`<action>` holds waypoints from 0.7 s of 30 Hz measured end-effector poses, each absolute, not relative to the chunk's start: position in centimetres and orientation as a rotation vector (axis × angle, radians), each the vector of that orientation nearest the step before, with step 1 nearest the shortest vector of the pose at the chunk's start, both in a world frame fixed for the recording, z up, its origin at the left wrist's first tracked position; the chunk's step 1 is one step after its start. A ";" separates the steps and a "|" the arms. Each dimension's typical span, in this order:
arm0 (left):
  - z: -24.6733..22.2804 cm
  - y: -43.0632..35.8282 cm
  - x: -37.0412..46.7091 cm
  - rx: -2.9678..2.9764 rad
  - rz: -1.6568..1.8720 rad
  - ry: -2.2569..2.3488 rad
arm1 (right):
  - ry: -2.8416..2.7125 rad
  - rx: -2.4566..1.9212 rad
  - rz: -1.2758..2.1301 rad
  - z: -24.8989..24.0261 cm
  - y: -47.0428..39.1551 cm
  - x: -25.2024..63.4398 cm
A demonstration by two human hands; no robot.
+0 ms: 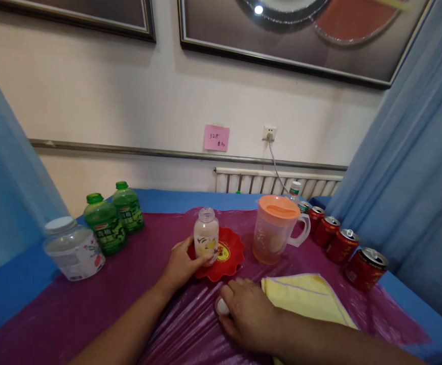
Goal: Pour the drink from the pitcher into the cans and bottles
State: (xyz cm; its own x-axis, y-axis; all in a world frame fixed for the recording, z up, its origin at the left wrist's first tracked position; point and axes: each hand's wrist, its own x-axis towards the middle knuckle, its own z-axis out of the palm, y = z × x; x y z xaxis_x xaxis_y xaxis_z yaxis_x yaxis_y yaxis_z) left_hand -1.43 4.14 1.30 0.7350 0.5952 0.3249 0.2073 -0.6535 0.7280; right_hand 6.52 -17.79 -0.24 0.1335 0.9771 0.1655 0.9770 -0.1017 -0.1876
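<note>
Bottle (206, 235) stands upright, lower part within the left grip (182, 262).

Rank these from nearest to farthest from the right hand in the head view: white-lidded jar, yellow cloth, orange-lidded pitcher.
From the right hand:
1. Yellow cloth, just right.
2. Orange-lidded pitcher, beyond, slightly right.
3. White-lidded jar, far left.

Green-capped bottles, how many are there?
2: one near bottle beside the clear jar at left, one far bottle behind it, further right. A green speck by the radiator is too small to tell.
</note>
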 end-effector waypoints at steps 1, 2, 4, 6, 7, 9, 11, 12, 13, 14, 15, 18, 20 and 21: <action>1.3 4.1 -1.4 2.247 0.722 0.599 | -1.913 -2.097 -0.014 0.3 -17.7 6.6; 1.3 4.1 -1.4 2.245 0.717 0.592 | -1.893 -2.020 -0.035 1.1 -17.5 6.8; 1.3 4.1 -1.5 2.238 0.717 0.578 | -1.795 -1.823 -0.089 3.0 -16.6 7.6; 1.3 4.1 -1.6 2.239 0.717 0.575 | -1.624 -1.610 -0.126 4.5 -15.3 9.0; 1.2 4.1 -1.7 2.243 0.710 0.584 | -1.499 -1.518 -0.140 4.9 -14.5 9.8; 1.1 4.1 -1.9 2.260 0.687 0.619 | -1.184 -1.370 -0.154 4.6 -13.1 11.2; 0.8 4.1 -2.0 2.281 0.676 0.662 | -0.914 -1.265 -0.134 3.1 -12.1 12.3; 0.6 4.1 -2.1 2.295 0.672 0.673 | -0.838 -1.225 -0.113 2.2 -11.8 12.7; 0.4 4.1 -2.1 2.312 0.669 0.676 | -0.805 -1.192 -0.091 1.3 -11.7 13.0; 0.3 4.1 -2.2 2.329 0.664 0.673 | -0.802 -1.167 -0.074 0.6 -11.8 13.1; 0.1 4.0 -2.2 2.348 0.656 0.661 | -0.810 -1.145 -0.064 0.1 -11.9 13.2; 0.0 3.8 -2.2 2.407 0.624 0.586 | -0.818 -1.089 -0.053 0.1 -12.6 13.1; 0.2 3.7 -2.3 2.442 0.611 0.540 | -0.840 -1.074 -0.045 0.6 -12.9 13.0; 0.3 3.6 -2.2 2.456 0.606 0.526 | -0.855 -1.072 -0.043 0.8 -13.0 12.9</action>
